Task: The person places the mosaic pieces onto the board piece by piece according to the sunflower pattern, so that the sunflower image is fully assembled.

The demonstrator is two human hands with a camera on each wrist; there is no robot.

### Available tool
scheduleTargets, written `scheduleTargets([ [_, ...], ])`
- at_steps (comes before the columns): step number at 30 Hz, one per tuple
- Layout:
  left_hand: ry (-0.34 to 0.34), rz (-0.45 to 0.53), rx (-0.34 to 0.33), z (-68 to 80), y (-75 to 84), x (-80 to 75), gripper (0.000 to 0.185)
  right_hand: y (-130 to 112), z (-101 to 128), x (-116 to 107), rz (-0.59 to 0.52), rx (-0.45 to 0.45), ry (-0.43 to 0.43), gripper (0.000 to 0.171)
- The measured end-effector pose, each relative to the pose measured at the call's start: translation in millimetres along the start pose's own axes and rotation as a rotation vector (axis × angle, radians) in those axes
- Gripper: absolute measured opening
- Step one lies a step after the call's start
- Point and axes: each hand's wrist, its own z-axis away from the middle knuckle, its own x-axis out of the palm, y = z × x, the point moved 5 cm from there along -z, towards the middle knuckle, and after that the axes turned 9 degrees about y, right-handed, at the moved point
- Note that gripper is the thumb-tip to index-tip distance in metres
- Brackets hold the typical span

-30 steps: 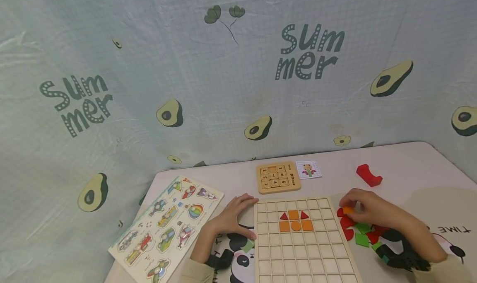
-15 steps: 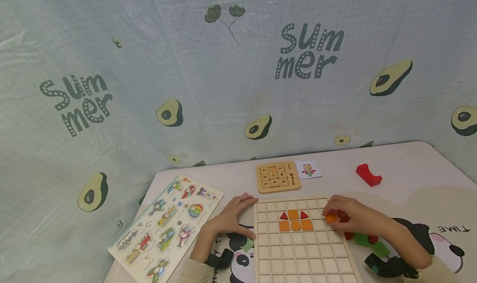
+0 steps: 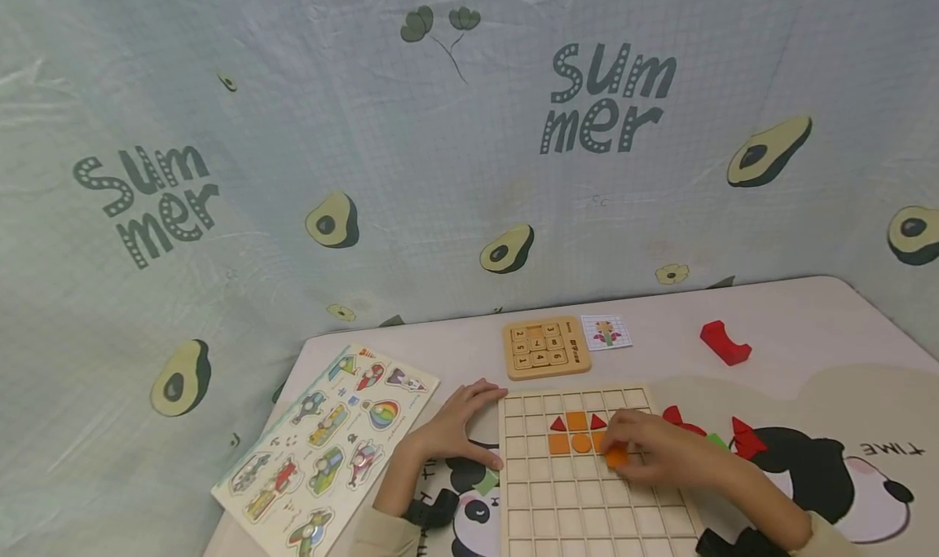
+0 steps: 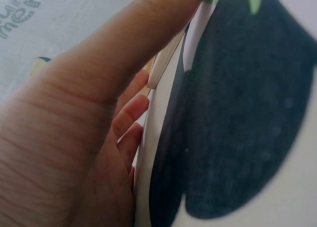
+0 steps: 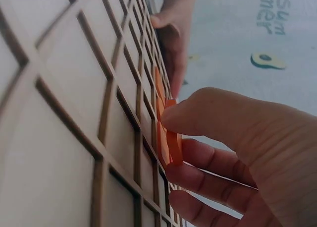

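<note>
the right hand (image 3: 653, 453) pinches a small orange piece (image 3: 616, 457) between thumb and fingertips (image 5: 198, 115), fingers curled round it. in the right wrist view the orange piece stands on edge against the wooden grid board (image 3: 594, 508), touching the raised ribs beside cells already filled with orange. from the head view it sits just below and to the right of the placed pattern: two red triangles (image 3: 559, 424) flanking an orange square (image 3: 577, 421), with an orange row (image 3: 570, 443) holding a round piece under them. whether the held piece is already seated in a cell, i cannot tell

the left hand (image 3: 456, 426) lies flat beside the board's left edge, fingers straight and close together, fingertips touching the rim near its top left corner. the left wrist view shows those fingers (image 4: 131, 115) lying along the pale edge of the board, over a black panda print on the mat (image 4: 237, 113)

right of the board, loose red pieces (image 3: 744, 439) and a sliver of green (image 3: 715, 439) lie on the mat, just beyond the right wrist. a small green piece (image 3: 486, 484) sits just off the board's left edge, below the left hand

farther back, a wooden number slide puzzle (image 3: 546, 347) rests on the table with a small pattern card (image 3: 606, 332) just beside it on the right. a red curved block (image 3: 725, 343) lies well apart toward the right. a picture peg puzzle (image 3: 330, 443) lies at the left, angled. an avocado-print cloth (image 3: 367, 174) hangs behind the table
</note>
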Motion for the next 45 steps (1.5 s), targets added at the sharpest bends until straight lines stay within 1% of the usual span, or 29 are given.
scheduleTargets([
  [3,0.0,0.0,0.003,-0.9,0.5,0.2,0.094,-2.1,0.9,4.1,0.032,0.053,-0.009,0.014],
  [5,0.002,-0.003,0.011,-1.3,0.7,0.2,0.094,-3.2,1.3,6.8,0.049,0.073,-0.013,0.015],
  [8,0.004,-0.007,0.018,-1.7,0.8,0.5,0.095,-5.4,1.0,10.1,0.055,0.06,-0.004,0.015],
  [13,0.002,-0.012,0.017,-2.1,0.7,0.9,0.095,-9.1,0.1,15.4,0.039,-0.011,0.016,0.011],
  [16,0.001,-0.012,0.013,-2.1,0.7,0.6,0.094,-12.0,-1.1,16.7,0.044,-0.058,0.037,0.011],
  [21,-0.001,-0.007,0.003,-1.4,0.1,0.3,0.094,-17.7,-3.2,20.7,0.024,-0.13,0.06,0.011],
  [23,0.001,-0.006,0.005,-1.5,-0.2,0.2,0.095,-19.0,-3.9,23.0,0.018,-0.138,0.057,0.01],
  [27,0.005,-0.004,0.006,-1.4,-0.9,0.4,0.095,-17.7,-4.5,25.8,-0.016,-0.079,0.036,0.008],
  [30,0.004,-0.001,0.007,-1.1,-1.2,0.6,0.095,-16.3,-4.7,26.2,-0.04,-0.047,0.038,0.007],
  [37,0.002,-0.008,0.014,-1.1,-1.6,1.4,0.095,-14.8,-4.8,27.4,-0.046,-0.035,0.087,0.008],
  [45,0.003,-0.004,-0.002,-0.7,-2.2,2.0,0.095,-11.2,-4.8,28.9,-0.058,0.003,0.079,0.008],
])
